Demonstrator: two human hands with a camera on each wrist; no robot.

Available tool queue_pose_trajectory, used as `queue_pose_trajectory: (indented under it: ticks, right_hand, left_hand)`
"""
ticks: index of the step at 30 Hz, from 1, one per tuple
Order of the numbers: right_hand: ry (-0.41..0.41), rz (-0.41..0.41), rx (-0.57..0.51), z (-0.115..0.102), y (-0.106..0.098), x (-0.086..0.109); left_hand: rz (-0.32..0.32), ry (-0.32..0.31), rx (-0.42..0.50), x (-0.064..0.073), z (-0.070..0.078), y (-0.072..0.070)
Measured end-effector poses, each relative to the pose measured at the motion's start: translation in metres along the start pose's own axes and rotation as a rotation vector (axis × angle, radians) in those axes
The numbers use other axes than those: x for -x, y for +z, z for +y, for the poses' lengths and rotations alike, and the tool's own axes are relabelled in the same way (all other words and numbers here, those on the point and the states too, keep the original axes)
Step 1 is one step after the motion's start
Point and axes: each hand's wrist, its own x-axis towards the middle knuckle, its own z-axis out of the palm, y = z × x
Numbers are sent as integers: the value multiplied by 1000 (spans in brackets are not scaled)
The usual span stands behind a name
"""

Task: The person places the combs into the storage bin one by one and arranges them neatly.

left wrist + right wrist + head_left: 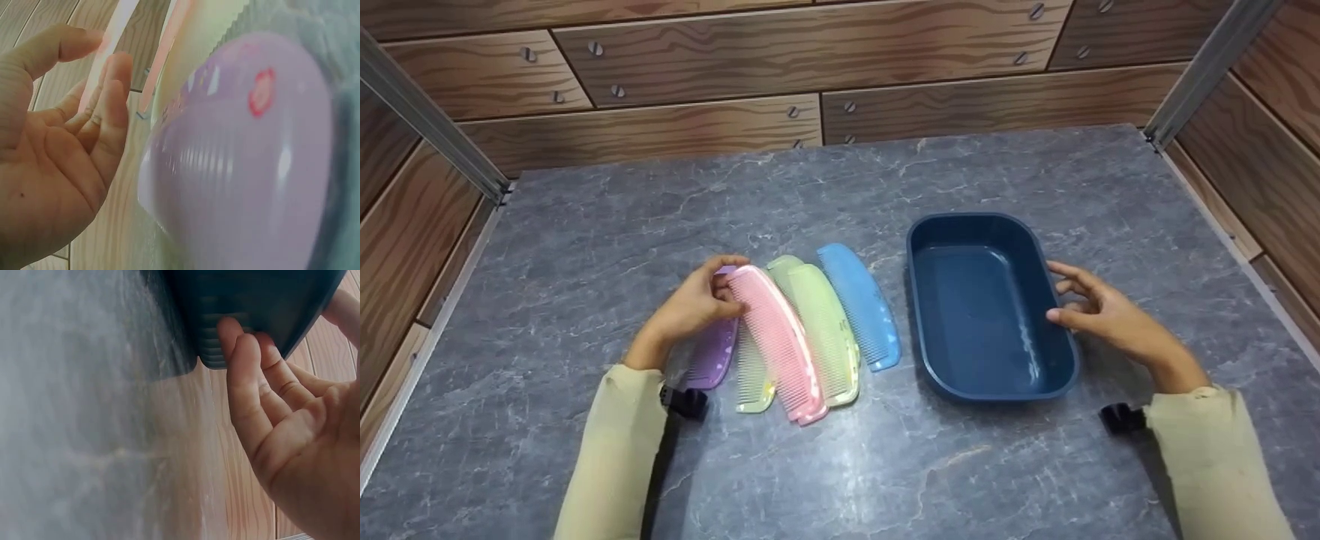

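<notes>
With thumb and fingers, my left hand (690, 304) pinches the upper end of a pink comb (781, 341), also seen edge-on in the left wrist view. That comb slants across two pale green combs, one (753, 371) mostly covered and the other (829, 330) to its right. Beside the left wrist lies a purple comb (714, 358), partly hidden by the hand. A blue comb (864, 307) lies right of the group. My right hand (1110, 315) grips the right side of a dark blue tub (967, 315), thumb at the rim and fingers against the outer wall (214, 332). Nothing lies inside the tub.
Everything stands on a grey marbled tabletop (885, 472). Wood-patterned panels (810, 56) close off the back and both sides, with metal posts (1207, 71) at the rear corners. A black wrist device (686, 403) is strapped at each sleeve.
</notes>
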Motion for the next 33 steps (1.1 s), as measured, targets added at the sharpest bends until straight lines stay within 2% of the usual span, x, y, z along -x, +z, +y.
queue_pose_trajectory:
  ticks: [8,17,23,33]
  right_hand:
    - [10,1,3,1,0,1]
    - [26,18,42,2,0,1]
    - [22,25,53,1,0,2]
    - [28,-16,37,0,-1,2]
  left_hand:
    - [19,41,125,0,2,4]
    - [95,67,208,2,7,12]
    - [117,103,273,4,18,23]
    - [78,170,312,1,39,42]
